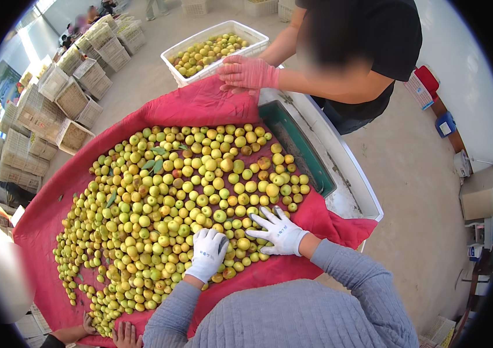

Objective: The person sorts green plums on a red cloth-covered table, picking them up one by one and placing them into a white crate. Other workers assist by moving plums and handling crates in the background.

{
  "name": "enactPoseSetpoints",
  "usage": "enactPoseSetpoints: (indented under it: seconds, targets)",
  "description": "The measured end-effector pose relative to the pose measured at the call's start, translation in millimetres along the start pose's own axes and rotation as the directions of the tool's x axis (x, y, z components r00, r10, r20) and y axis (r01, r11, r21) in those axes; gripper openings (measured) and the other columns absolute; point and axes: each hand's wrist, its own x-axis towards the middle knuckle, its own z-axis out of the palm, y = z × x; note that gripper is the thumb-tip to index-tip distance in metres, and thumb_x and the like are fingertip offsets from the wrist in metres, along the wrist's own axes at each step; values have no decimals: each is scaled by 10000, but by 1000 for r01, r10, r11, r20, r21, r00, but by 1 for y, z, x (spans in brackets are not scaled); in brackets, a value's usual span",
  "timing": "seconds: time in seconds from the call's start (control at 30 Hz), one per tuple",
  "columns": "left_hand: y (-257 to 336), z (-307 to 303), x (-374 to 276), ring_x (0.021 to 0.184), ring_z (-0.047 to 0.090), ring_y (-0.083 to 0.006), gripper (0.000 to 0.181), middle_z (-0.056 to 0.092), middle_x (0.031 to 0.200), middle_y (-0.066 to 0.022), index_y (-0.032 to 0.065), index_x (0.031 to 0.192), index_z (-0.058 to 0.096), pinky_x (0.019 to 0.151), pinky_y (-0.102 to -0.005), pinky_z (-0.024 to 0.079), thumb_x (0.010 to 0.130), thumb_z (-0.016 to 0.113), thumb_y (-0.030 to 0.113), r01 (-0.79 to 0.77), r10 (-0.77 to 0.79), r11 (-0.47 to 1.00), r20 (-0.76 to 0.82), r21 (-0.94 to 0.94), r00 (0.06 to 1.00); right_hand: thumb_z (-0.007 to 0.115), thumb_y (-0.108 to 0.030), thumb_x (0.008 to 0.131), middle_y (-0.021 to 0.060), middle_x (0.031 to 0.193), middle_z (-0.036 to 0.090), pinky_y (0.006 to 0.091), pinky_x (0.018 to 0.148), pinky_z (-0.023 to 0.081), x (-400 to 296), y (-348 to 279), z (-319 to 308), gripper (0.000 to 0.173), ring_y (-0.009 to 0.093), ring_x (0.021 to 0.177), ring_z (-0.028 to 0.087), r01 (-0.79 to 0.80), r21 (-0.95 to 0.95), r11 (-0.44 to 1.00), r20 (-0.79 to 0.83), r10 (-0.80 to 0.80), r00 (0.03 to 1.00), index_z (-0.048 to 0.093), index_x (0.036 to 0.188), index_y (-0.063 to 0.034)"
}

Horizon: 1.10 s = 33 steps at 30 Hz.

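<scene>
Many small yellow-green round fruits (142,219), some with brown patches, lie spread over a red cloth (111,119) in front of me. My left hand (207,254), in a white glove with a grey palm side, rests on the fruits near the cloth's near side, fingers curled down; whether it holds a fruit is hidden. To its right, my right hand (278,232), gloved alike, lies palm down with fingers spread on the fruits at the near right. A few green leaves (158,165) lie among the fruits.
Across from me, a person (359,52) in pink gloves stands by a white crate (216,32) of fruits. A green trough (298,148) lies in the white table's edge (361,182). Another person's bare hands (127,335) touch the cloth at lower left. Stacked crates (42,108) stand left.
</scene>
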Motion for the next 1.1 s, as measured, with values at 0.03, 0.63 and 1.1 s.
enactPoseSetpoints:
  seconds: [0.03, 0.63, 1.1]
  targets:
    - [-3, -2, -13, 1066, 576, -308, 173, 628, 1038, -64, 147, 1025, 690, 1018, -484, 404, 888, 759, 228, 28, -28, 999, -9, 20, 1000, 665, -513, 960, 160, 1759, 212, 737, 1248, 149, 1, -4, -8, 739, 447, 1625, 139, -40, -18, 999, -7, 40, 999, 427, 1629, -305]
    - [11, 9, 85, 1211, 580, -279, 350, 666, 1214, -20, 178, 1170, 716, 1046, -486, 403, 837, 821, 204, 116, -119, 993, -224, -29, 967, 592, -688, 952, 43, 1732, 337, 572, 1322, 30, 69, 88, -21, 884, 410, 1636, 103, -359, -2, 933, -187, 352, 917, 395, 1652, -186]
    - [17, 62, 132, 1146, 586, -296, 371, 667, 1134, -17, 231, 1186, 690, 958, -495, 433, 834, 808, 214, 21, -22, 998, 19, 51, 1000, 668, -403, 980, 182, 1766, 158, 686, 1267, 172, 16, 121, -27, 755, 499, 1609, 124, -406, 244, 881, -84, 436, 896, 366, 1656, -256]
